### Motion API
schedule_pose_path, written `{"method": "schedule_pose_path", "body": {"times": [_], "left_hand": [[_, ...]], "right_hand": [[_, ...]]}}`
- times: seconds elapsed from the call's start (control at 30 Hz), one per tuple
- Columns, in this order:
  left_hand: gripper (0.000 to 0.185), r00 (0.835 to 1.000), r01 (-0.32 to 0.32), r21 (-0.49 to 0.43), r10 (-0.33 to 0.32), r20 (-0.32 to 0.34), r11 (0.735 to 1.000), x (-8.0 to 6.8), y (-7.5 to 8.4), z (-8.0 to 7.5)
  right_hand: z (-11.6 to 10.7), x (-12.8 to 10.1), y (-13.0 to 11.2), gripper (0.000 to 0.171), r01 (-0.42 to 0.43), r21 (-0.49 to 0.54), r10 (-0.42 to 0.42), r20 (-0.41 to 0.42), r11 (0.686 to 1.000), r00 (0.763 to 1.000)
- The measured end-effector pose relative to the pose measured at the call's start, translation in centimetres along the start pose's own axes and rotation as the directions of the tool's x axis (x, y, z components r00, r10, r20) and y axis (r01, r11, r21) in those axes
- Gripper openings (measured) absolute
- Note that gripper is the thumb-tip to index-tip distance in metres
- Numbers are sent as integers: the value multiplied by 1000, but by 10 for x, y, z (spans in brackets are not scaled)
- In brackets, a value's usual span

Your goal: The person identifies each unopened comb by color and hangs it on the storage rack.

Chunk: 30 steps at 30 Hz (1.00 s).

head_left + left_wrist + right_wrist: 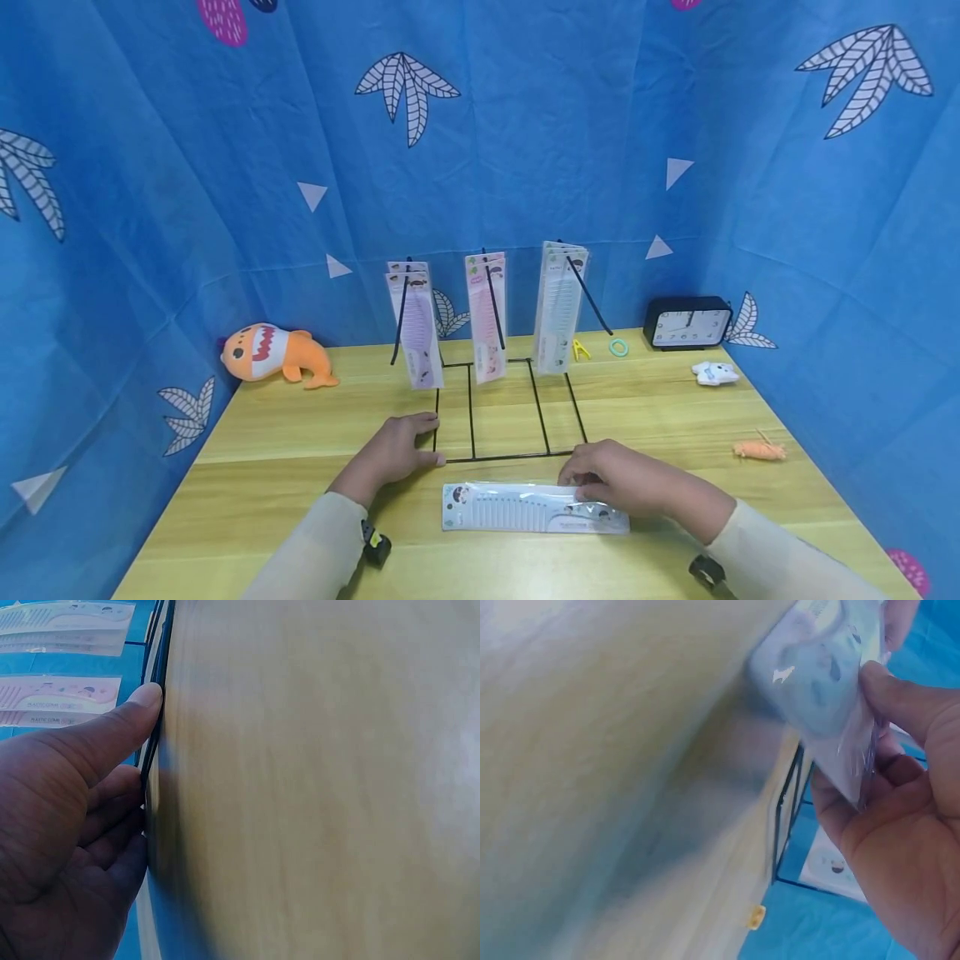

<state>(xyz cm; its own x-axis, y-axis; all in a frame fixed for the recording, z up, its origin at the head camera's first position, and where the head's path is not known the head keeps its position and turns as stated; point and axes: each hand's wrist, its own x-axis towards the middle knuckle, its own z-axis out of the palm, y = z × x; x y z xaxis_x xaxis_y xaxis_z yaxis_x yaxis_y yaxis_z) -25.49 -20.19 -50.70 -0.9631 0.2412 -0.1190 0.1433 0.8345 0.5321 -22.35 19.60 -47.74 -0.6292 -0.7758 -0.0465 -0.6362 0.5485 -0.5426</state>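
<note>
A packaged pale blue comb (525, 508) lies flat on the wooden table (262, 433) near its front edge. My right hand (622, 487) pinches its right end; in the right wrist view the thumb of the right hand (907, 825) lies over the package (817, 682) with fingers beneath. My left hand (393, 450) rests on the table, its thumb and fingertips against the left front corner of a black wire rack (510, 457). The thumb of the left hand (90, 742) touches the wire (155, 727). Packaged combs hang on the rack's three hooks (416, 329) (486, 317) (558, 308).
An orange shark plush (273, 354) lies at the back left. A black clock (687, 323), a teal ring (618, 347) and a yellow clip (579, 350) sit at the back right. A white toy (715, 372) and an orange toy (759, 451) lie on the right. Blue cloth walls surround the table.
</note>
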Motion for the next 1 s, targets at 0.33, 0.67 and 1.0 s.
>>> {"method": "schedule_pose_path", "body": {"times": [0.33, 0.67, 1.0], "left_hand": [[69, 1000, -15, 13, 15, 9, 1000, 1, -1, -1], [70, 1000, -10, 10, 10, 2, 1000, 1, -1, 0], [71, 1000, -5, 10, 5, 9, 1000, 1, 0, -1]], "right_hand": [[-14, -10, -1, 9, 73, 146, -53, -131, 987, 990], [-20, -22, 5, 3, -22, 367, 125, -261, 930, 957], [-24, -35, 19, 16, -40, 444, 224, -371, 895, 901]]}}
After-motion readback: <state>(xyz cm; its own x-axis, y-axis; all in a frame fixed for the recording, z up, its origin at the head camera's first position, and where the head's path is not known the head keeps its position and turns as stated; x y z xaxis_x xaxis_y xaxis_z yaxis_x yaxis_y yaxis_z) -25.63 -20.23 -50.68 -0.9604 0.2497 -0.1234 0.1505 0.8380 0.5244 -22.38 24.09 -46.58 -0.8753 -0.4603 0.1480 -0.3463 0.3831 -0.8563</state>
